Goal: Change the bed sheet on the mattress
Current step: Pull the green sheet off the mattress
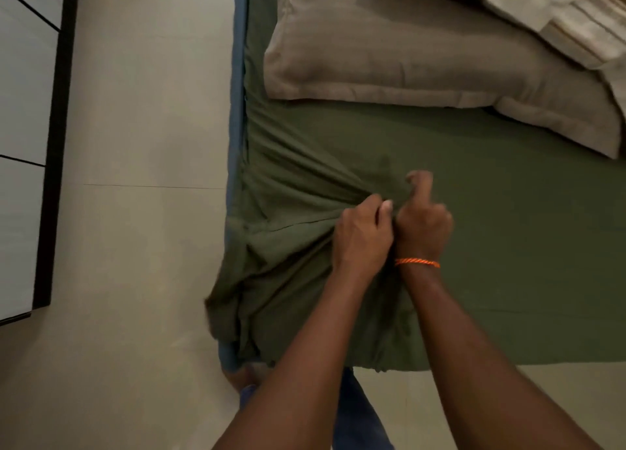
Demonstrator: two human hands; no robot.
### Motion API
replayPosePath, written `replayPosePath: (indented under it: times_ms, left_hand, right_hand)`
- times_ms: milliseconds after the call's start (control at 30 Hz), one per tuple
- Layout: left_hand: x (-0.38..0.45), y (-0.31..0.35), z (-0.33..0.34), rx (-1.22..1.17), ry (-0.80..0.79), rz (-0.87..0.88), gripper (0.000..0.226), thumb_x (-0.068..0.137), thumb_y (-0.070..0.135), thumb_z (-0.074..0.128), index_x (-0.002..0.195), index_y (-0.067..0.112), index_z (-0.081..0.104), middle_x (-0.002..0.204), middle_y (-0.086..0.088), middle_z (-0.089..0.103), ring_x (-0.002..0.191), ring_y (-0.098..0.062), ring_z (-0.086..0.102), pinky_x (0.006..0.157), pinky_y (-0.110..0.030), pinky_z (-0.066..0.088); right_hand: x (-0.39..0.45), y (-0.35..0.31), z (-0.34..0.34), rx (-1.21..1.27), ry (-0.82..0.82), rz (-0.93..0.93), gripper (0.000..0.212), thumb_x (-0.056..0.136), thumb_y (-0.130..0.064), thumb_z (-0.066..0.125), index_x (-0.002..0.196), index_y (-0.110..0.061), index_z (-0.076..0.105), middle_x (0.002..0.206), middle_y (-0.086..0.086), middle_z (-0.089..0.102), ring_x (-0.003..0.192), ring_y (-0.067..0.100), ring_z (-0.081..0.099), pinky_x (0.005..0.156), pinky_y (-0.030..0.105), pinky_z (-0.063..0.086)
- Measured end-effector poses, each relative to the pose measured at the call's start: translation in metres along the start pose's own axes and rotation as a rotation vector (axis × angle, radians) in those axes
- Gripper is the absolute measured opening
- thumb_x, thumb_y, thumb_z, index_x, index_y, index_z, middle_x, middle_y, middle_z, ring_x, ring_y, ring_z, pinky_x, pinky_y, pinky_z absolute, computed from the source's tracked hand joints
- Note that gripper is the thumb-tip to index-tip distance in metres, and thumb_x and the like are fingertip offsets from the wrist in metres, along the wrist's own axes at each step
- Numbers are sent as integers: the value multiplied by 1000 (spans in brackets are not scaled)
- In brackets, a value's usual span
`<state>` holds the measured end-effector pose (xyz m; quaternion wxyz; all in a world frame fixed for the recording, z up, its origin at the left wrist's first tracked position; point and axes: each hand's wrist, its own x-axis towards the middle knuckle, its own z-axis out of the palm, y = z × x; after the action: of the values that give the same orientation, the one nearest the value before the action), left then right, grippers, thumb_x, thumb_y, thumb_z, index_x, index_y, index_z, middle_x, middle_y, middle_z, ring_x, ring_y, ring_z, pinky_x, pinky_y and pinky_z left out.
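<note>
hands (393, 226) side by side, both seemingly gripping bunched green sheet (491, 246)

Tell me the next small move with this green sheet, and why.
Probably draw the bunched fabric toward you: both the left hand and right hand grip the sheet, its corner already hangs loose off the mattress.

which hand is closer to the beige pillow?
Right. The right hand grips the green sheet below the beige pillow; the left hand grips beside it, slightly farther down.
</note>
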<state>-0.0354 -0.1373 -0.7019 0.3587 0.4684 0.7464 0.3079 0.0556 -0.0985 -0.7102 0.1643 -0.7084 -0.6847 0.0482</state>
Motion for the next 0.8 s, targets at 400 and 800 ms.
replayPosePath:
  times_ms: [400, 800]
  left_hand:
    - [-11, -44, -24, -19, 176, -61, 21, 104, 27, 50, 86, 22, 58, 85, -2, 64, 82, -25, 57, 73, -47, 48]
    - [-140, -144, -87, 393, 344, -422, 79, 98, 61, 58, 160, 20, 30, 157, -7, 44, 144, -27, 41, 117, -54, 35]
  right_hand:
    - [-19, -13, 13, 72, -43, -82, 22, 107, -25, 45, 112, -13, 62, 102, 12, 60, 91, 34, 55, 76, 48, 46]
    - [-235, -84, -4, 60, -394, 140, 43, 101, -64, 48, 100, -21, 53, 68, -2, 65, 53, 23, 65, 46, 26, 32]
